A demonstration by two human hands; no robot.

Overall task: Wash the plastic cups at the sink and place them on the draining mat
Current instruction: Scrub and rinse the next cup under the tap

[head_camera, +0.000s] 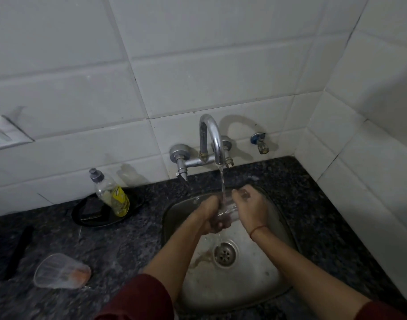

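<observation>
A clear plastic cup is held over the steel sink under the running stream from the tap. My left hand grips the cup from the left and below. My right hand has its fingers curled at the cup's right side and rim. A second clear plastic cup, with an orange residue near its base, lies on its side on the dark counter at the left. No draining mat can be made out.
A dish-soap bottle leans on a black dish holding a dark sponge, left of the sink. A dark strip lies at the far left. Tiled walls close in behind and to the right. A small valve sticks out of the wall.
</observation>
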